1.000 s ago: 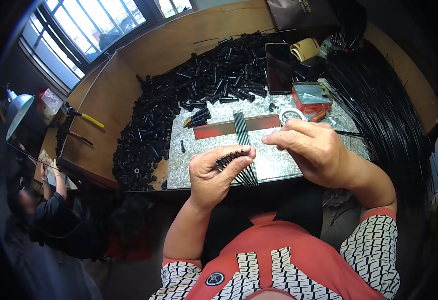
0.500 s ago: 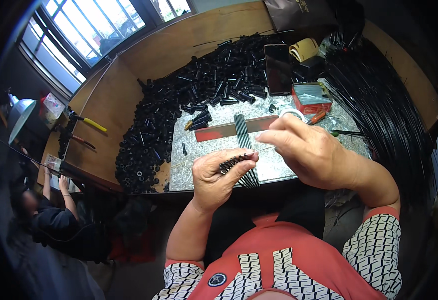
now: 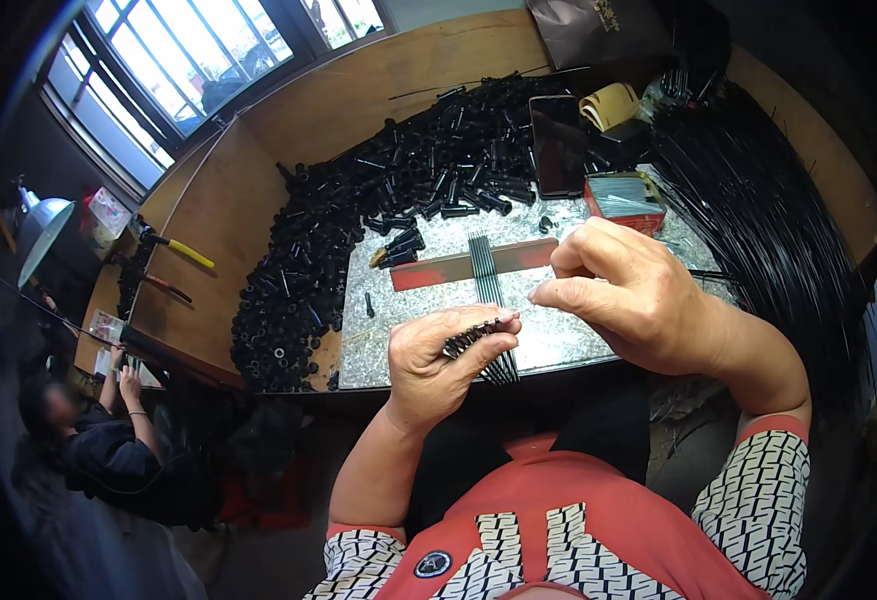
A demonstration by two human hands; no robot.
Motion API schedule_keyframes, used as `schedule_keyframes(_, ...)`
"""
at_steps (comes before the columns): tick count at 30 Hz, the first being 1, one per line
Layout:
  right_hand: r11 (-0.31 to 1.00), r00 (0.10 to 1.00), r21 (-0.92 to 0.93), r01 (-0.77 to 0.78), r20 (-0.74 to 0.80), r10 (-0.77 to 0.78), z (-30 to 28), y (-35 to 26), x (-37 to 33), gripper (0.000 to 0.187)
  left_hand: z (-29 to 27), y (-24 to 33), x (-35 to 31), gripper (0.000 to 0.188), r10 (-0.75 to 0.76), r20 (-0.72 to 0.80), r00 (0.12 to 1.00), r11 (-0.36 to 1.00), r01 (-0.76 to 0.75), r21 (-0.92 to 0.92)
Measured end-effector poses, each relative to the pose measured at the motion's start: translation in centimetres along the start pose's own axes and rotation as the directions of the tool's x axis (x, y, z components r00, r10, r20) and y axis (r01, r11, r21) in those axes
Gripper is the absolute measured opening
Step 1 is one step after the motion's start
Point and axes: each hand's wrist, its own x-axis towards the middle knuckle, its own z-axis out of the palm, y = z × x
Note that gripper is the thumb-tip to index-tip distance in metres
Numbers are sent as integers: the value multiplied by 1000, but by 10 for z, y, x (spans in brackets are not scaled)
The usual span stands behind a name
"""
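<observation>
Left hand [image 3: 437, 362] curled shut around a short bundle of thin black rods with ribbed black tips [image 3: 475, 338], the tips fanned out above the thumb and the rod ends poking out below the palm, over the near edge of the speckled grey stone slab [image 3: 439, 330]. Right hand [image 3: 631, 290] held just right of the bundle, thumb and forefinger pinched together toward the bundle's tips; whether a single rod sits in that pinch cannot be told, too small. Hands close but not touching. On the slab behind them, a flat red-brown strip [image 3: 439, 270] lies crosswise, with a loose row of thin black rods [image 3: 481, 262] laid over it, pointing toward the person. Beyond, a large heap of short black plastic tubes [image 3: 359, 220] spreads over the wooden table [image 3: 239, 210] and around the slab's left side. A dark phone [image 3: 557, 145], a roll of tan tape [image 3: 609, 103] and a small red tin [image 3: 623, 197] sit at the far right; a thick sheaf of long black rods [image 3: 759, 220] runs down the right. Another person [image 3: 109, 440] is seated lower left.
</observation>
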Motion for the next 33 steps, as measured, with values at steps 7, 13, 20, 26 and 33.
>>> schedule_keyframes(7, 992, 994, 111, -54, 97, 43, 2, 4, 1, 23, 2, -4, 1, 18, 57, -23, 998, 998, -56, 33)
schedule_keyframes(13, 994, 998, 105, 12, 68, -19, 1, 6, 7, 22, 0, -3, 2, 22, 56, 7, 998, 996, -56, 66)
schedule_keyframes(20, 994, 998, 91, 59, 10, -60, 8, 6, 9, 24, -3, -4, 3, 32, 114, 42, 993, 984, -119, 131)
schedule_keyframes(26, 993, 997, 91, 73, 30, -76, 8, 7, 11, 26, -5, -10, 2, 42, 84, 18, 996, 990, -85, 112)
schedule_keyframes(33, 994, 994, 24, 107, 15, -108, 11, 0, 12, 28, -4, -13, 2, 46, 150, -3, 989, 961, -145, 234)
